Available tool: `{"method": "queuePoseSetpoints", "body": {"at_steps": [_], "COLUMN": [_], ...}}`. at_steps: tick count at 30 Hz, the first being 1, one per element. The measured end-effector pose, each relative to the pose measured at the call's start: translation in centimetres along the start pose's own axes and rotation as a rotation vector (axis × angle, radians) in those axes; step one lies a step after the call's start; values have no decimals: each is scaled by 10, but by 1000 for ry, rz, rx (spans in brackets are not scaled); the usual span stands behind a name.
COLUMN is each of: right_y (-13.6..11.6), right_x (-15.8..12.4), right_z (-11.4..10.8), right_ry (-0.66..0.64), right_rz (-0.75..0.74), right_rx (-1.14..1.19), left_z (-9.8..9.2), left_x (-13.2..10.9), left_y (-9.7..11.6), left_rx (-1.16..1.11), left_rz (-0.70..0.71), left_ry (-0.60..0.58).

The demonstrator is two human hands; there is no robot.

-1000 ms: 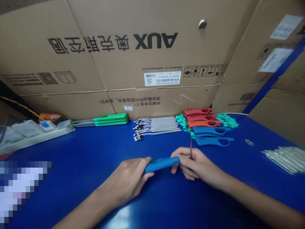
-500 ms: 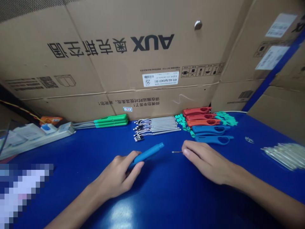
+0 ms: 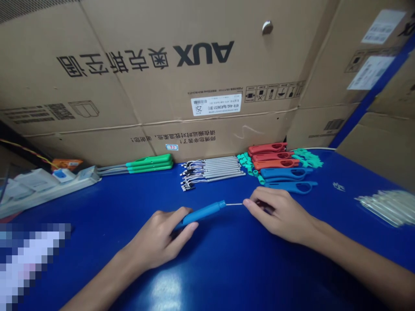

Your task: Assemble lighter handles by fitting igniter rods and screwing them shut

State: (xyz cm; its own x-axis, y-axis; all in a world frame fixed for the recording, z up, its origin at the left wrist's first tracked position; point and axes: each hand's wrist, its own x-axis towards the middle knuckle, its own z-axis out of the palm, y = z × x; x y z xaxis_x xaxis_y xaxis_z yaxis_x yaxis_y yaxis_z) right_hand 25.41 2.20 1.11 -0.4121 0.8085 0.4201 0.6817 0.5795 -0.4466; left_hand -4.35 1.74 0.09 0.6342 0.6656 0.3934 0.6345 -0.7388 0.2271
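My left hand (image 3: pixel 165 233) is wrapped round a blue lighter handle (image 3: pixel 204 212), thumb along its near side. The narrow end of the handle points right and slightly up. From the right, my right hand (image 3: pixel 275 214) pinches a thin metal rod (image 3: pixel 234 204). The rod's tip is at the narrow end of the handle, and I cannot tell how far inside it reaches. My right fingers hide the rod's other end. Beyond my right hand lie more blue lighter handles (image 3: pixel 285 187), next to orange and red handles (image 3: pixel 267 148).
Silver tubes with wires (image 3: pixel 223 167) lie in a row at the back, beside green caps (image 3: pixel 245 160). Green-handled lighters (image 3: pixel 151 163) and a power strip (image 3: pixel 78 177) are at left. Clear-wrapped rods (image 3: pixel 387 207) lie far right. A cardboard wall (image 3: pixel 145 99) closes the back.
My right hand has moved slightly left, bringing the rod's tip to the end of the blue handle. The handle has tilted a little flatter in my left hand.
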Motion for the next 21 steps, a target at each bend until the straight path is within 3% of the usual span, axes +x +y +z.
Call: {"method": "queuePoseSetpoints", "body": {"at_steps": [8, 15, 21], "right_y": [0, -1, -5], "right_x": [-4, -6, -6], "right_z": [5, 9, 14], "right_ry": [-60, -117, -73], "right_rz": [-22, -13, -20], "right_rx": [-2, 1, 4], "left_z": [3, 6, 6], "left_x": [-1, -1, -1], "left_y": [0, 2, 5], "left_rx": [58, 97, 139], "left_rz": [37, 11, -7], "left_ry": [-102, -97, -93]}}
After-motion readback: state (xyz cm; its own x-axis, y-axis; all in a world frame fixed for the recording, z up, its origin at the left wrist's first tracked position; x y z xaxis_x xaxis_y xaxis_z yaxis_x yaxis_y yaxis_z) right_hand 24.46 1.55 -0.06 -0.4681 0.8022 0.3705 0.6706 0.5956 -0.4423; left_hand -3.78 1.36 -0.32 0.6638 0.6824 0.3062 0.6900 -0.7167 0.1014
